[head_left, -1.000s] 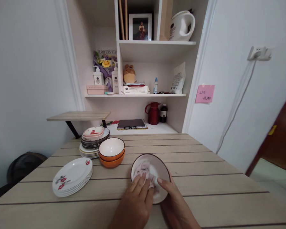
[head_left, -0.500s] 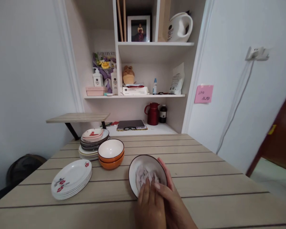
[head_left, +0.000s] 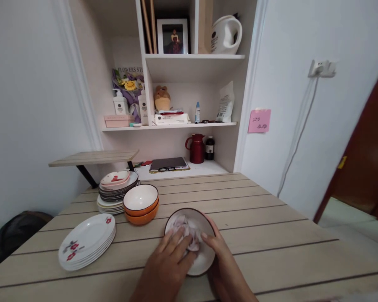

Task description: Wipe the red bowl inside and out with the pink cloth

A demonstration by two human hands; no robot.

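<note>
A white bowl with a dark rim [head_left: 204,262] is tilted toward me above the table. My right hand [head_left: 222,251] grips it at the right side, thumb over the rim and fingers behind the outer wall. Inside the bowl lies a crumpled pale pinkish cloth [head_left: 193,239]. The fingers of my left hand [head_left: 171,256] press this cloth against the bowl's inner left side. To the left of the bowl stand two stacked orange bowls [head_left: 141,216] with white insides.
A stack of white flowered plates [head_left: 88,237] sits at the table's left. Behind it rise more stacked plates and dishes [head_left: 116,193], near a small raised shelf [head_left: 94,157]. A red jug [head_left: 197,149] and a closed laptop [head_left: 166,163] are at the back.
My left hand has shifted left with the cloth, from the bowl's lower middle to its left side, fingers now spread more. The bowl has turned slightly; the view has swung a little right.
</note>
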